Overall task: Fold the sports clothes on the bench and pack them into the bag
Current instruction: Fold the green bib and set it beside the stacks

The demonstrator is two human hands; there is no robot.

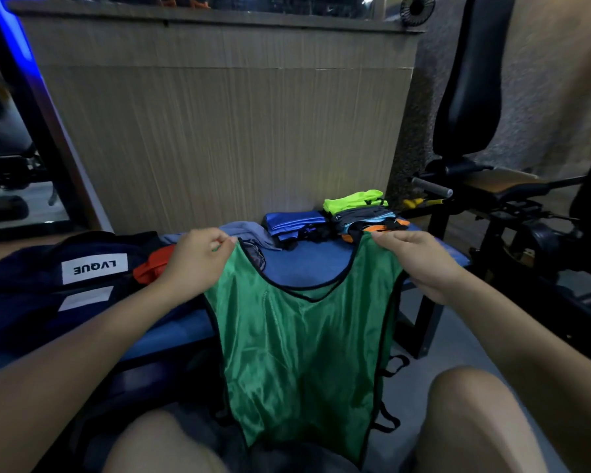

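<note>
A shiny green sports vest [301,343] with black trim hangs spread out in front of me, over the near edge of the blue bench [307,264]. My left hand [195,261] pinches its left shoulder strap. My right hand [420,261] pinches the right strap. A dark navy bag [41,288] with a white label lies on the bench to the left, an orange-red garment [151,268] at its opening. Folded clothes sit at the bench's far end: a blue stack [294,223] and a pile topped with neon yellow [354,201].
A grey-blue garment [246,233] lies loose behind my left hand. A wood-panelled counter [219,131] rises behind the bench. Black gym equipment [492,186] stands to the right. My bare knees are at the bottom of the view.
</note>
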